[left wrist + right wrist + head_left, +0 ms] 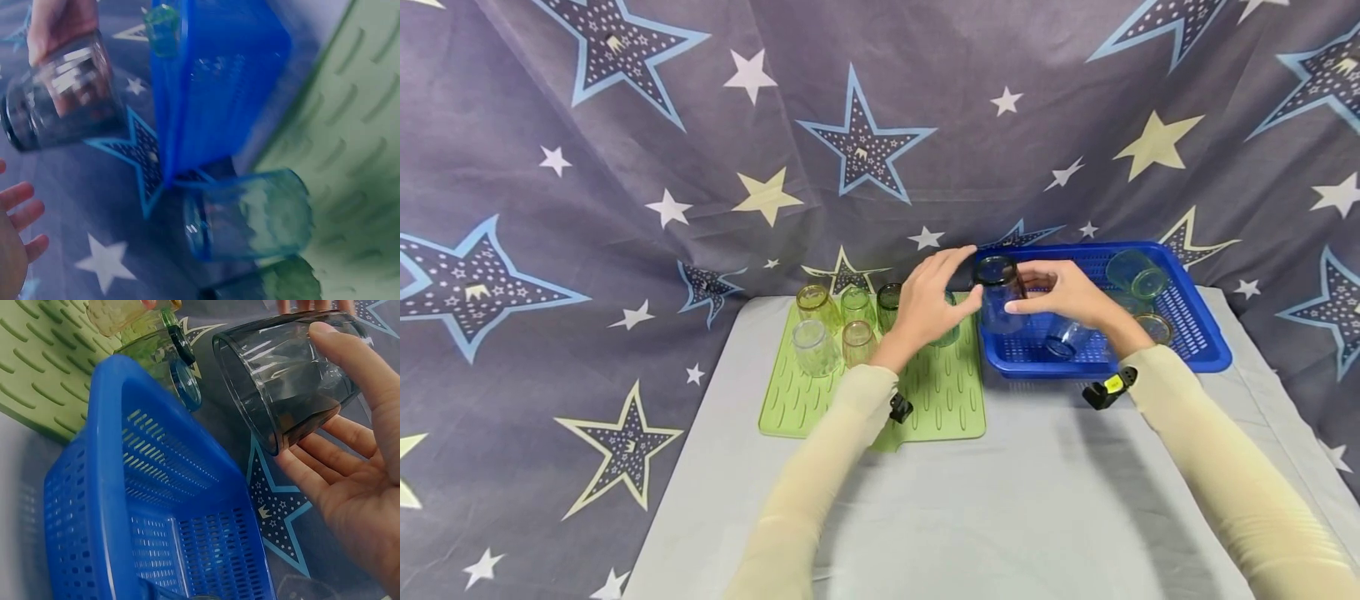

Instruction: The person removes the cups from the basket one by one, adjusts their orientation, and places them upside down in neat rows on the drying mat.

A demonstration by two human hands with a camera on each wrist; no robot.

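Observation:
My right hand (1063, 296) grips a dark grey glass (1000, 296) by its side, thumb across one face and fingers around the other. The glass is held up over the near-left corner of a blue basket (1213, 354); in the right wrist view its wide mouth faces the camera. My left hand (928, 304) is raised just left of the glass with its fingers spread and nothing in its grasp. Below it, a blue-green glass (250, 215) stands on a green drying mat (940, 408), partly hidden by that hand in the head view.
On the mat also stand a yellow glass (818, 308), a green glass (857, 306), a dark glass (888, 302), a clear glass (815, 346) and a pinkish glass (859, 342). Inside the basket lie a blue glass (1066, 337), a greenish glass (1138, 275) and an amber-rimmed glass (1156, 327).

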